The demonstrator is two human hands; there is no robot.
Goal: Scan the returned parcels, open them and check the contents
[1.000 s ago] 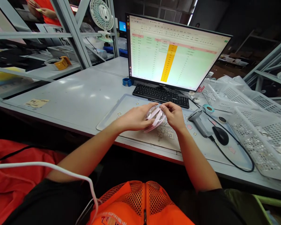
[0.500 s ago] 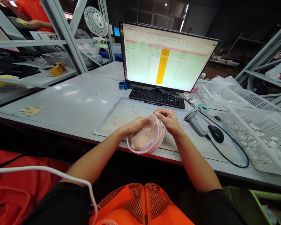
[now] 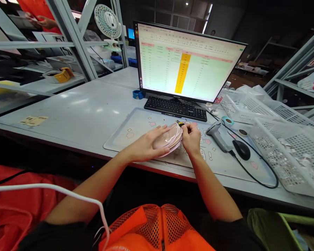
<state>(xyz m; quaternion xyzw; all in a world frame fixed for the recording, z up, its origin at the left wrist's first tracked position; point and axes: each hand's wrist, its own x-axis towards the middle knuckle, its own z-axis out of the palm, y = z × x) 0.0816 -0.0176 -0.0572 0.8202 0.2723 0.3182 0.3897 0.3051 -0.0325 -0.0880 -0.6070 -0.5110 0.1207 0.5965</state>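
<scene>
A round clear plastic pouch (image 3: 170, 137) with pink rims, apparently several layers thick, lies tilted over the front of the desk mat. My left hand (image 3: 148, 143) grips it from the left, fingers along the top and thumb along the near edge. At the pouch's right rim, my right hand (image 3: 191, 137) is closed in a pinch against the edge. A small black-and-yellow bit (image 3: 181, 124) shows by its fingertips; I cannot make out what it is. The pale printed desk mat (image 3: 128, 130) lies under both hands.
Behind the hands stand a black keyboard (image 3: 175, 108) and a lit monitor (image 3: 191, 62). To the right are a grey barcode scanner (image 3: 219, 136), a black mouse (image 3: 241, 150), its looping cable and white mesh baskets (image 3: 285, 139). A blue tape roll (image 3: 138, 94) sits left of the keyboard.
The pouch has tipped flatter and its near side has risen. My left hand has shifted to cup its left side. My right hand has moved slightly down and right, still at the rim.
</scene>
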